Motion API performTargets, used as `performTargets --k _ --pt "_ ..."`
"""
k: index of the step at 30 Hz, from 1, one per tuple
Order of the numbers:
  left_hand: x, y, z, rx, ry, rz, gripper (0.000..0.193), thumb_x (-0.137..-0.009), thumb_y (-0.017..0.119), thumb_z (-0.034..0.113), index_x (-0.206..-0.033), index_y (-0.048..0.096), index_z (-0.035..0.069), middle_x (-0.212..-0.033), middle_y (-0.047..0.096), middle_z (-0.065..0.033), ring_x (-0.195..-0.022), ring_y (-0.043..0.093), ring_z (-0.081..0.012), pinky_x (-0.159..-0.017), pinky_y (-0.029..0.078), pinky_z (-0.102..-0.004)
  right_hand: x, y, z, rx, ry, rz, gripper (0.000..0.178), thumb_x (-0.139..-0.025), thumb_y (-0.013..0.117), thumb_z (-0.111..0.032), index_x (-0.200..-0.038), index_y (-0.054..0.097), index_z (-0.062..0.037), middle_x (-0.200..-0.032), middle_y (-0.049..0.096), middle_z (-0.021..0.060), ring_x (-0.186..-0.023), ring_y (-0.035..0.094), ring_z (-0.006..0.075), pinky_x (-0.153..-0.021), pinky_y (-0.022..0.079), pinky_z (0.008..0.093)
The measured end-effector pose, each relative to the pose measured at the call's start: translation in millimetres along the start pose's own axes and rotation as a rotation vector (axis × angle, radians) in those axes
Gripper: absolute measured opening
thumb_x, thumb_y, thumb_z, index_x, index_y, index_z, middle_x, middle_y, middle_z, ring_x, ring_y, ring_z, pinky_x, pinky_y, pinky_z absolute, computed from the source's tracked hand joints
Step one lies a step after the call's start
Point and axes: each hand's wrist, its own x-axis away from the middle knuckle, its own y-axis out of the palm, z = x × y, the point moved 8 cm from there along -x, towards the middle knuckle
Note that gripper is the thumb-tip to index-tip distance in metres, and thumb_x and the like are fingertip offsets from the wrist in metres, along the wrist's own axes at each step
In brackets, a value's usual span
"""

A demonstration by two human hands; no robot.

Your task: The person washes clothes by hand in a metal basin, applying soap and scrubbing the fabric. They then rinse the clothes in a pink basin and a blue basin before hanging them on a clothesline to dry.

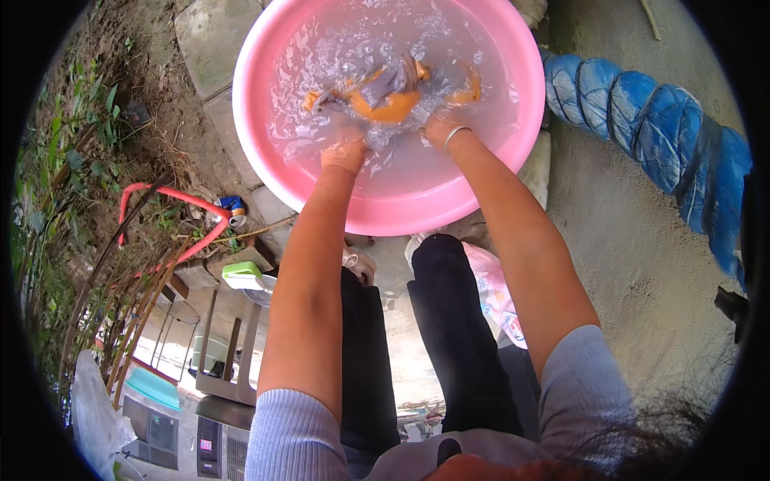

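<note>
Both hands are down in the pink basin [449,210], and the water is churning white with foam. The left hand [345,151] is sunk to the wrist at the near side of the orange and grey cloth [391,90]; whether its grip is clenched on fabric or just pressing cannot be told through the foam. The right hand [441,128], a metal bangle [455,133] on the wrist, is under the surface at the cloth's right edge, and its grip cannot be read either. The cloth itself sits bunched in the middle of the basin, half out of the water.

Risks from here, as a judgement: the water stands fairly high toward the near rim, so a hard push could slop it over onto the person's dark trousers [449,337] and the concrete floor [642,264] below. The basin sits on paving slabs [212,40] and partly overhangs them, so leaning weight on the near rim might tip it. The pink bundle [496,290] by the right knee lies in the splash line. The blue-wrapped pipe [658,120] lies close to the basin's right side.
</note>
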Motion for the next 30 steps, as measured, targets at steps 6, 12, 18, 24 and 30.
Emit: performTargets --k 6,12,18,24,30 --pt "50.0 -73.4 -32.3 0.004 0.020 -0.022 0.017 -0.072 0.071 0.020 -0.083 0.061 0.012 -0.086 0.063 -0.0049 -0.080 0.062 -0.0275 -0.066 0.051 -0.0408 122.7 -46.5 31.4 -0.910 0.369 0.651 0.020 -0.085 0.059 -0.018 -0.101 0.065 -0.0069 -0.117 0.058 0.0211 -0.101 0.058 0.0390 -0.084 0.049 0.0429" --pt "129.8 -258.5 8.1 0.324 0.139 0.185 0.027 -0.066 0.075 0.003 -0.075 0.049 0.005 -0.084 0.059 -0.0069 -0.073 0.061 -0.0285 -0.060 0.048 -0.0373 308.3 -124.5 -21.6 -0.813 0.322 1.075 0.016 -0.081 0.065 -0.007 -0.097 0.063 -0.0045 -0.098 0.054 0.0193 -0.090 0.058 0.0381 -0.077 0.048 0.0414" --pt "215.5 -423.2 60.7 0.443 0.235 0.448 0.026 -0.065 0.074 -0.004 -0.074 0.050 0.002 -0.089 0.060 -0.0156 -0.074 0.059 -0.0306 -0.063 0.049 -0.0359 464.8 -215.6 -83.3 -0.815 0.291 1.332 0.019 -0.087 0.062 -0.015 -0.099 0.064 -0.0010 -0.098 0.054 0.0176 -0.087 0.059 0.0327 -0.076 0.048 0.0346" --pt "261.3 -548.2 109.0 0.479 0.342 0.700 0.027 -0.067 0.075 -0.004 -0.074 0.050 0.004 -0.083 0.062 -0.0134 -0.070 0.058 -0.0255 -0.061 0.047 -0.0313 578.1 -286.0 -113.0 -0.756 0.320 1.576 0.040 -0.095 0.051 -0.035 -0.093 0.062 0.0031 -0.083 0.064 0.0151 -0.090 0.057 0.0315 -0.080 0.047 0.0400" --pt "257.4 -581.7 117.6 0.904 0.235 0.933 0.030 -0.069 0.074 -0.002 -0.089 0.053 0.002 -0.090 0.062 -0.0150 -0.080 0.059 -0.0231 -0.071 0.048 -0.0296 628.0 -350.5 -115.1 -0.594 0.230 1.842 0.037 -0.095 0.052 -0.035 -0.097 0.060 0.0014 -0.092 0.060 0.0211 -0.086 0.056 0.0329 -0.075 0.048 0.0412"
